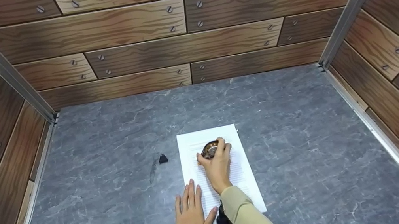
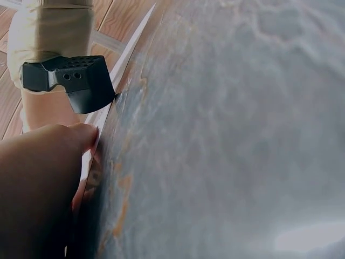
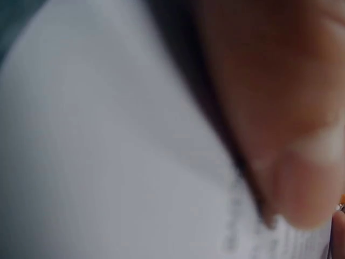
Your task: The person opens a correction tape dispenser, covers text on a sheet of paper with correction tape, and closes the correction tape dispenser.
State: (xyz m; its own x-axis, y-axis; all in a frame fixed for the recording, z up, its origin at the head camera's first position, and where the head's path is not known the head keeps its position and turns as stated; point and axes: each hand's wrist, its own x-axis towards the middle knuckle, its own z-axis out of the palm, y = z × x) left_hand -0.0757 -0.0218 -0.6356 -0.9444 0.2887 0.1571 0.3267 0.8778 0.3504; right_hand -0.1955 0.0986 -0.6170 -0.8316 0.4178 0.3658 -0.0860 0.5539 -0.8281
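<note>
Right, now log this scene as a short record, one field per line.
Right hand: right hand grips a round brown object
Object position: over the upper part of the printed sheet; contact with the paper unclear
Left hand: left hand lies at the lower left edge of the printed sheet, fingers straight
Loose item: small black object, left of the sheet, apart from it
Surface: grey marbled tabletop
Surround: wood-plank-patterned walls
</note>
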